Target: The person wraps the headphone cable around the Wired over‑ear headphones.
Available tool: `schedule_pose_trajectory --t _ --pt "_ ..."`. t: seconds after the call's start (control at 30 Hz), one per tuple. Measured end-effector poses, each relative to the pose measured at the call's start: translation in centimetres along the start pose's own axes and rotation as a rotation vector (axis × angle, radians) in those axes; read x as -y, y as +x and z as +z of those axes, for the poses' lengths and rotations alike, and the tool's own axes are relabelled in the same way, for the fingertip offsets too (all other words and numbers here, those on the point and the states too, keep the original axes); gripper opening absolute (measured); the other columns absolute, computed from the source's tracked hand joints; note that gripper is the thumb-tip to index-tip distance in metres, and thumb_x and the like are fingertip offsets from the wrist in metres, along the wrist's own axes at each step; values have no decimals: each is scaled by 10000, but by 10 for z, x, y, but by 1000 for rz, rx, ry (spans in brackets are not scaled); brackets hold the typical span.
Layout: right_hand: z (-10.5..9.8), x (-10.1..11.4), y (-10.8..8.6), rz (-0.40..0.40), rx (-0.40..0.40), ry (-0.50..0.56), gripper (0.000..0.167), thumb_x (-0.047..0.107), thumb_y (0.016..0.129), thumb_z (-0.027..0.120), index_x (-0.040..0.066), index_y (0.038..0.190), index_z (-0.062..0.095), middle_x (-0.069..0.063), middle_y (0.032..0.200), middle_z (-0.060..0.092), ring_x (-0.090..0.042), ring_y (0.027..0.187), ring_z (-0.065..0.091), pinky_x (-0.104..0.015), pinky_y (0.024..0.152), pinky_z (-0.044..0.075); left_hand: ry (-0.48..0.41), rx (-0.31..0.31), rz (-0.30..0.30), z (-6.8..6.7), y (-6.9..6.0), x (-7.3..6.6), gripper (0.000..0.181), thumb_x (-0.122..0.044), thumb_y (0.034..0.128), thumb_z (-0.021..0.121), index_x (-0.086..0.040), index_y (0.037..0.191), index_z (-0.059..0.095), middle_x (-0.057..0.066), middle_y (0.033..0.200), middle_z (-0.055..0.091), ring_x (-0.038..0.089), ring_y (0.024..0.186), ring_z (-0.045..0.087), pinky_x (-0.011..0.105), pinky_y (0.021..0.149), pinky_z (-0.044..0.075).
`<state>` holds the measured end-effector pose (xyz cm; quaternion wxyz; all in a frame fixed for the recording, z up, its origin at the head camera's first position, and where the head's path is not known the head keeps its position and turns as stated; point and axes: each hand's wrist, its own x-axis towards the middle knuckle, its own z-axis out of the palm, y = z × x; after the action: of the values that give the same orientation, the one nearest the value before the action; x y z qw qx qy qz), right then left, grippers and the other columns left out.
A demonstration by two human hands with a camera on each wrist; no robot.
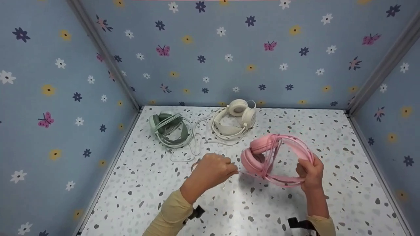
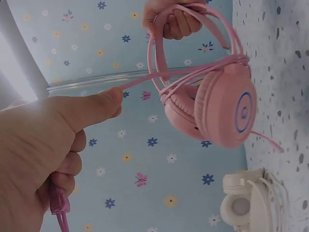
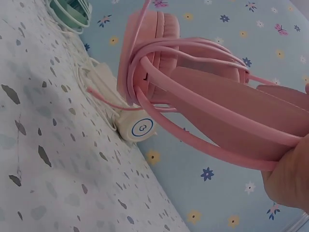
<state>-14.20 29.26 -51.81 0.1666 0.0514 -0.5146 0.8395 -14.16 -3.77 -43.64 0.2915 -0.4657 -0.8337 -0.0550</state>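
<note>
Pink headphones (image 1: pixel 255 160) hang above the speckled table, with their pink cable (image 2: pixel 193 72) wound around the ear cups and band. My right hand (image 1: pixel 312 172) grips the headband at its curved end. To the left, my left hand (image 1: pixel 211 170) pinches the cable between thumb and finger, and a stretch of it runs taut to the cups. In the left wrist view the cable's plug end (image 2: pixel 59 200) is tucked under the curled fingers of that hand. The microphone boom (image 2: pixel 268 141) sticks out beside an ear cup. The right hand's fingers are mostly cut off in the right wrist view.
White headphones (image 1: pixel 238 121) lie at the back middle of the speckled table (image 1: pixel 344 196), their cable loose around them. Green headphones (image 1: pixel 170 129) wrapped in pale cable lie at the back left. Flower-printed walls (image 1: pixel 210 49) enclose the back and both sides.
</note>
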Motion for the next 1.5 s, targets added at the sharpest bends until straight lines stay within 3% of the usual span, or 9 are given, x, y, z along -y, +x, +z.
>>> schedule_pose_trajectory --t 0.1,0.27,0.4,0.5,0.7,0.87,1.13,1.37,1.5 --pt "5 -2 -3 14 108 16 103 -104 908 479 -11 902 522 -107 545 251 -227 453 165 -335 407 138 46 -57 62 -8 16 9 273 -348 885 709 -222 649 654 -75 541 450 69 438 337 255 401 329" --pt "13 -5 -6 76 200 36 124 -87 924 461 27 910 508 -98 560 244 -220 455 175 -324 415 152 72 -95 170 -21 41 24 341 -265 891 699 -171 592 565 -58 502 417 74 446 252 243 377 284" --pt "15 -7 -10 118 296 50 96 -58 938 462 9 973 521 -111 572 250 -229 451 192 -336 411 161 64 -46 203 -25 52 32 364 -414 788 748 -172 588 564 -48 505 442 85 440 290 261 391 334" --pt "16 -10 -14 155 425 112 139 -77 942 417 -12 1006 523 -111 573 244 -219 441 190 -346 395 142 15 53 207 -23 57 36 306 -382 780 758 -189 612 591 -50 541 498 99 452 378 282 419 377" --pt "17 -17 -16 198 657 289 221 -126 914 311 -29 973 501 -93 585 226 -186 432 171 -331 379 111 -211 224 182 -6 64 51 153 -302 857 741 -184 776 687 -42 706 614 124 607 547 300 571 449" --pt "20 -23 -23 204 734 383 242 -127 905 259 -31 931 479 -74 569 220 -161 424 178 -300 370 124 -358 249 156 12 61 63 137 -289 863 745 -155 847 724 -12 768 625 145 698 550 314 679 441" --pt "35 -39 -36 232 826 438 245 -125 912 252 5 911 459 -50 551 209 -131 410 171 -288 347 133 -509 341 119 25 54 66 157 -327 884 717 -173 882 751 -38 778 591 96 702 520 243 641 423" --pt "38 -35 -36 234 937 661 244 -52 937 306 -36 1109 478 -27 616 250 -108 429 214 -255 385 180 -916 346 16 44 47 73 162 -181 940 657 -77 1003 764 -8 883 690 64 762 589 223 722 476" --pt "42 -29 -36 256 976 755 99 -9 946 360 5 985 450 -3 620 266 -97 433 237 -237 394 200 -1167 368 -81 65 34 65 196 -88 966 606 3 1091 725 86 984 717 81 832 626 253 736 495"
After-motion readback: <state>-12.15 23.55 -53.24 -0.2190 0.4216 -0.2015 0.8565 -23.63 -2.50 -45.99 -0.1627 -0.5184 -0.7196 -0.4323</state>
